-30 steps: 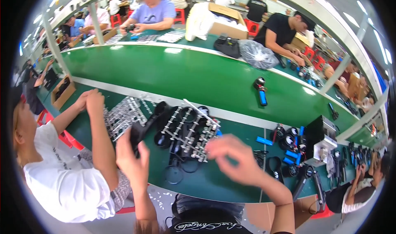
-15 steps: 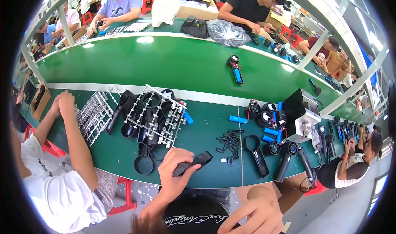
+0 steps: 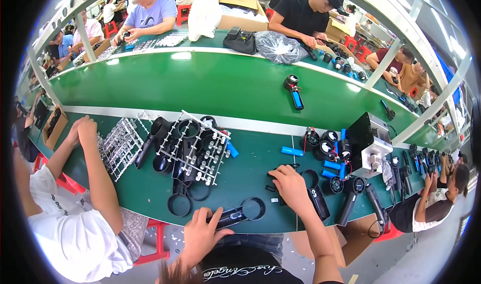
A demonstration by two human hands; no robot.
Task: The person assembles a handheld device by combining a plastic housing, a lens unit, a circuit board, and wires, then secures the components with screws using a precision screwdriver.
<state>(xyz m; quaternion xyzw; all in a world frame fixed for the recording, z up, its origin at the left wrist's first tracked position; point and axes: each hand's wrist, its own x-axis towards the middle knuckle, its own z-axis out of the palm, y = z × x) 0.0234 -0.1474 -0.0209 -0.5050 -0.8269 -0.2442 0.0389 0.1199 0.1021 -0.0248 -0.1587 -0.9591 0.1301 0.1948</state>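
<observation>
The left hand (image 3: 203, 233) is gripping a casing (image 3: 234, 217) by its handle, whose ring end is lying to that hand's right. The right hand (image 3: 291, 186) is curling over clips (image 3: 271, 188); whether it is pinching one, I cannot tell. A battery (image 3: 291, 151) is lying just beyond it.

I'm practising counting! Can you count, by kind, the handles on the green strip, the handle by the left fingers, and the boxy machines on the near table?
Handles clearly seen on the green strip: 2
Ringed black handle touched by the left fingers: 1
Boxy machine on the near table: 1
Total: 4
</observation>
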